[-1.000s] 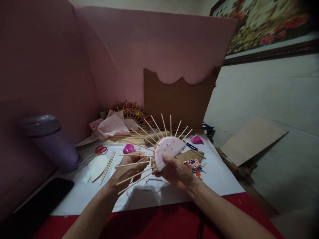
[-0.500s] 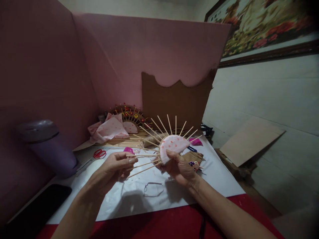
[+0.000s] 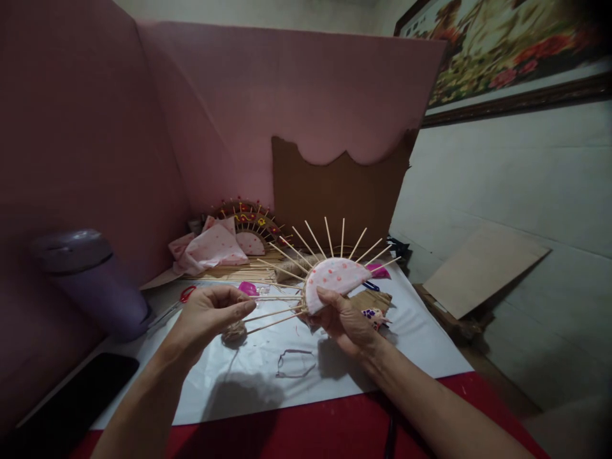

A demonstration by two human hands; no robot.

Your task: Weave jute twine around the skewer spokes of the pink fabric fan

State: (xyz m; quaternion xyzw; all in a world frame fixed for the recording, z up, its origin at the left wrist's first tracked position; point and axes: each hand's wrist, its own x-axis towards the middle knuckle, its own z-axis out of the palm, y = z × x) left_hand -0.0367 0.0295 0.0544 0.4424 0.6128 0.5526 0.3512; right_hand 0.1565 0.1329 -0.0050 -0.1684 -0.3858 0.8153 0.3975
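In my right hand point(image 3: 347, 322) is a half-round fan-like piece point(image 3: 335, 278) covered in pale pink cloth with red spots, my thumb on its lower front. Thin wooden sticks point(image 3: 315, 238) radiate from its curved edge, upward and to the left. My left hand point(image 3: 215, 312) pinches beside the tips of the left-pointing sticks. Whatever lies between its thumb and forefinger is too small to make out. A brownish ball that looks like twine point(image 3: 234, 335) shows just below those fingers.
Eyeglasses point(image 3: 295, 363) lie on the white sheet point(image 3: 335, 389). On the left are red-handled scissors point(image 3: 187, 294), a purple bottle point(image 3: 102, 293) and a dark phone-like slab point(image 3: 81, 395). Pink cloth point(image 3: 210, 245), a decorated fan point(image 3: 248, 220) and cut cardboard point(image 3: 335, 191) stand behind.
My left hand has shifted slightly left and up, uncovering the brownish ball below it. The pink piece has turned a little clockwise in my right hand, its upper sticks leaning further right.
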